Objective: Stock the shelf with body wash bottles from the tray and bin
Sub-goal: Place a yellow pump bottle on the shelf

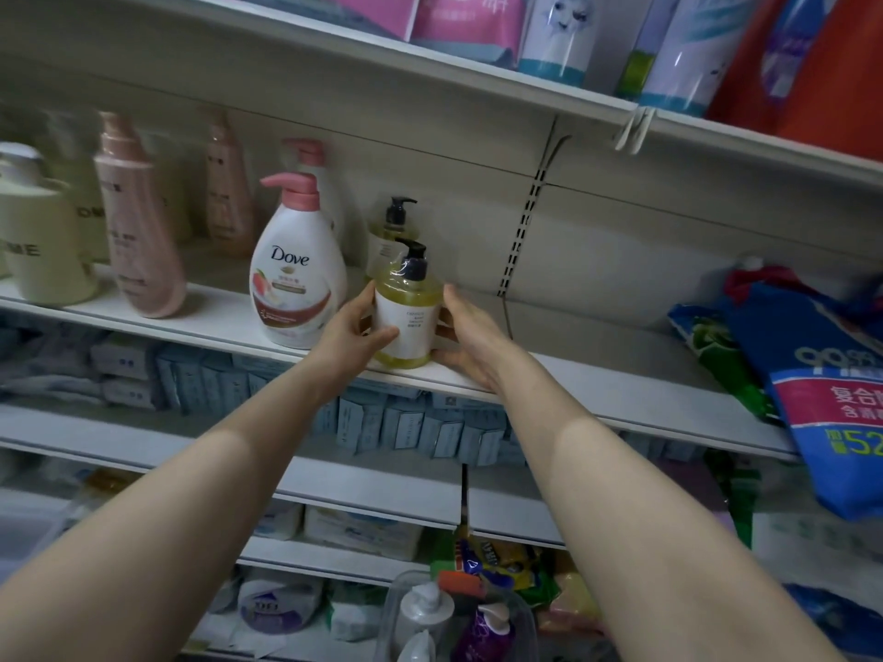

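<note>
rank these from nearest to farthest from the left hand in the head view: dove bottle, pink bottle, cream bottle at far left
From the left hand:
1. Dove bottle, just to its left on the same shelf.
2. Pink bottle, farther left.
3. Cream bottle, at the shelf's far left end.

Glossy clear plastic bottle (pixel 407 312) (paper-white label) on matt painted-metal shelf (pixel 597 389).

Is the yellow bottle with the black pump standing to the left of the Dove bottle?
No, the yellow bottle, held between the left hand and right hand, stands right of the Dove bottle.
</note>
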`<action>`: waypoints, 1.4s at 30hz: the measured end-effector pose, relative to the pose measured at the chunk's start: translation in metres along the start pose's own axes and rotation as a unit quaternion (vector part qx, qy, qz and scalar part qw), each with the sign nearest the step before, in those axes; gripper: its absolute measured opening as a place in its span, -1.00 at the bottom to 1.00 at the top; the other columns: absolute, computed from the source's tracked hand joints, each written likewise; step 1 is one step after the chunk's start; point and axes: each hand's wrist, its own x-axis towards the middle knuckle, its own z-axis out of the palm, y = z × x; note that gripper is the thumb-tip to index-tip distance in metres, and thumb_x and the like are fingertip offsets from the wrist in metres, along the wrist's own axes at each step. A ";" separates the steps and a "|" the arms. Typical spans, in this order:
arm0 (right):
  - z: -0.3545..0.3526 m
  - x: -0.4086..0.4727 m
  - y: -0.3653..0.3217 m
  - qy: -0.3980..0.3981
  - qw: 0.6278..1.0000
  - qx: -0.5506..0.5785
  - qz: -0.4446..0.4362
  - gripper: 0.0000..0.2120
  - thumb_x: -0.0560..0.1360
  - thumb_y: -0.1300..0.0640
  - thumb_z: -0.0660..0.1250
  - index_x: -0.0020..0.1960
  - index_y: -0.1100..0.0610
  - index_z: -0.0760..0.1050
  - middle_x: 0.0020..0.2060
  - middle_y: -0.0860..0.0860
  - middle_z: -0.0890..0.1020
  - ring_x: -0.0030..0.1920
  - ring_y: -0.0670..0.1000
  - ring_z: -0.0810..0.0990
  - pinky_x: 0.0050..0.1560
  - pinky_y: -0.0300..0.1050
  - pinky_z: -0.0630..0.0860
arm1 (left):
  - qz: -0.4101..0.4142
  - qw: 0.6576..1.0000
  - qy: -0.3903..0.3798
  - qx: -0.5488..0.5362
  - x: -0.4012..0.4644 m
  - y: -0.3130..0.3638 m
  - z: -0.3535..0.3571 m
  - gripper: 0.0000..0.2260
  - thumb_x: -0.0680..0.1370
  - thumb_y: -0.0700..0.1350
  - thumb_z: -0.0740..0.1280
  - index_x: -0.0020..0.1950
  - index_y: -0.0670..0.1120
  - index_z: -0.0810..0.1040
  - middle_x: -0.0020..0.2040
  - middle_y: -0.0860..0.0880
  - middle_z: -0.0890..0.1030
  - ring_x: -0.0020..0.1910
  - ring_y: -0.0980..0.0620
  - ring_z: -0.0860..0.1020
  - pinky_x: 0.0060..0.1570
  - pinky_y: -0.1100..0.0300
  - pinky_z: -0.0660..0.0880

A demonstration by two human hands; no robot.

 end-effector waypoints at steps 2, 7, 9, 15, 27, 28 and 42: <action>0.003 0.003 0.001 0.001 1.000 0.011 -0.002 -0.53 0.69 -0.11 0.05 0.51 0.07 0.31 0.43 0.10 0.45 0.41 0.11 0.43 0.36 0.21 0.46 | -0.001 1.000 0.008 0.000 0.001 -0.001 0.000 -0.37 0.56 -0.25 0.33 0.56 0.04 0.16 0.42 0.00 0.43 0.39 0.03 0.38 0.40 -0.03 0.35; 0.006 0.008 0.003 0.000 1.000 0.025 -0.003 -0.53 0.70 -0.09 0.03 0.51 0.11 0.32 0.43 0.11 0.45 0.41 0.12 0.44 0.38 0.23 0.43 | -0.001 0.999 0.045 0.013 0.005 -0.006 0.001 -0.32 0.56 -0.23 0.34 0.58 0.03 0.07 0.48 -0.01 0.36 0.44 0.01 0.34 0.42 -0.10 0.33; 0.008 0.011 0.004 -0.004 0.999 0.033 -0.006 -0.53 0.70 -0.09 0.03 0.51 0.12 0.32 0.44 0.11 0.45 0.42 0.12 0.43 0.40 0.23 0.40 | 0.005 0.998 0.054 0.018 0.006 -0.007 0.002 -0.35 0.56 -0.22 0.34 0.57 0.02 0.11 0.47 0.00 0.38 0.43 0.01 0.35 0.41 -0.09 0.33; 0.011 0.007 0.008 -0.012 0.997 0.075 -0.011 -0.55 0.72 -0.02 0.01 0.52 0.16 0.29 0.43 0.12 0.45 0.42 0.11 0.43 0.46 0.16 0.35 | 0.018 0.997 0.071 0.029 0.003 -0.013 0.008 -0.48 0.58 -0.18 0.32 0.50 0.04 0.27 0.38 0.01 0.48 0.34 0.05 0.43 0.39 -0.04 0.37; -0.016 -0.036 0.049 0.003 0.998 0.049 -0.043 -0.55 0.70 0.09 0.13 0.53 0.26 0.25 0.43 0.21 0.43 0.39 0.14 0.46 0.41 0.00 0.43 | 0.060 0.983 0.171 0.022 -0.047 -0.033 0.050 -0.49 0.56 -0.21 0.33 0.50 -0.08 0.31 0.43 -0.07 0.32 0.31 0.08 0.45 0.33 0.17 0.41; -0.020 -0.040 0.055 0.006 0.997 0.057 -0.050 -0.58 0.70 0.11 0.14 0.51 0.26 0.29 0.40 0.22 0.46 0.38 0.13 0.48 0.39 -0.02 0.45 | 0.061 0.983 0.175 0.013 -0.053 -0.035 0.056 -0.51 0.58 -0.24 0.31 0.49 -0.10 0.31 0.42 -0.07 0.34 0.29 0.10 0.45 0.29 0.23 0.41; -0.060 -0.103 0.151 0.022 0.997 0.077 0.012 -0.67 0.67 0.24 0.18 0.40 0.29 0.43 0.27 0.24 0.57 0.21 0.12 0.60 0.09 -0.21 0.61 | -0.022 0.996 0.072 0.043 -0.120 -0.101 0.124 -0.63 0.58 -0.21 0.32 0.40 -0.13 0.45 0.27 -0.07 0.54 0.21 0.05 0.53 0.28 0.10 0.46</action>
